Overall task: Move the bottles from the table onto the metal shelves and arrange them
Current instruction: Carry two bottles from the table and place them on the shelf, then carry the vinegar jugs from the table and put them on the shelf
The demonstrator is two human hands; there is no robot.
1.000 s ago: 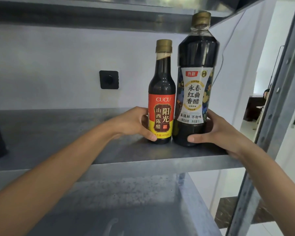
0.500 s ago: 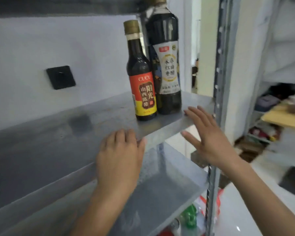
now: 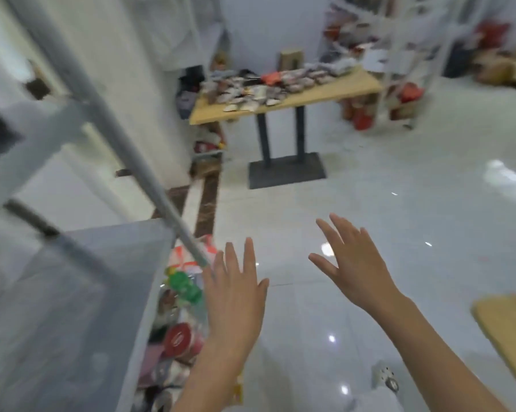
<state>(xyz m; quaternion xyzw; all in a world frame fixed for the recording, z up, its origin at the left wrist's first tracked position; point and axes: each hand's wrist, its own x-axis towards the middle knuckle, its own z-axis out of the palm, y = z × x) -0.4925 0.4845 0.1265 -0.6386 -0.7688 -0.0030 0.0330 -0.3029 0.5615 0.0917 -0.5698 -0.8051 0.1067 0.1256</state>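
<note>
Bottles are out of sight at this moment: none shows on the blurred grey metal shelves (image 3: 81, 281) at the left, and whether any stand among the clutter on the pale wooden desk with black legs (image 3: 319, 92) across the room cannot be told, since that heap is too smeared to read. A corner of another wooden surface (image 3: 509, 328) shows at the right edge of the view.

Both hands are empty. The left hand (image 3: 236, 295) hangs flat with fingers spread, just beside the front corner of the shelves; the right hand (image 3: 355, 263) is likewise splayed wide over the glossy white floor (image 3: 399, 203).

Half a second ago the two dark vinegar bottles stood together near the right end of a shelf, both hands already off them and drawing back. Now the view has swung away from the shelves toward the room, and the hands have followed it, so that pair looks placed.

Judging by those two, the remaining bottles are probably rigid and heavy with liquid, smooth where the label ends. I would grip each around the lower body, over the label, with a full wrap rather than by the thin neck, and set it down gently on the hard metal.
</note>
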